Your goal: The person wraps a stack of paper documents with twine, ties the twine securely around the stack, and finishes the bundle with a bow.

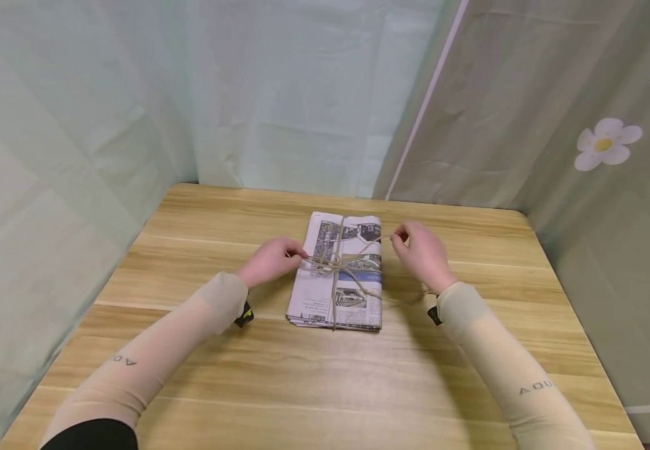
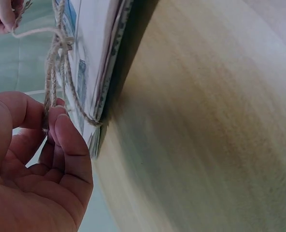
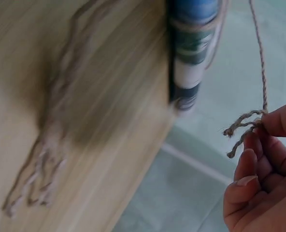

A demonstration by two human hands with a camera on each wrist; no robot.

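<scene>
Papers (image 1: 337,269) on counter (image 1: 314,381) already wrapped crosswise in twine (image 1: 336,265). Left hand (image 1: 271,259) pinching strand, right hand (image 1: 423,253) pinching frayed end. Knot apparently unfinished; tightening left.

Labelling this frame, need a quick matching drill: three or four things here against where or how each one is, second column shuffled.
Things:
1. left hand
2. right hand
3. newspaper bundle
4. loose twine tail

States:
A. lies flat on the wooden table, tied crosswise
B. pinches a frayed twine end
C. pinches twine at the bundle's left edge
D. trails on the table right of the bundle

Pairs: 1-C, 2-B, 3-A, 4-D
</scene>
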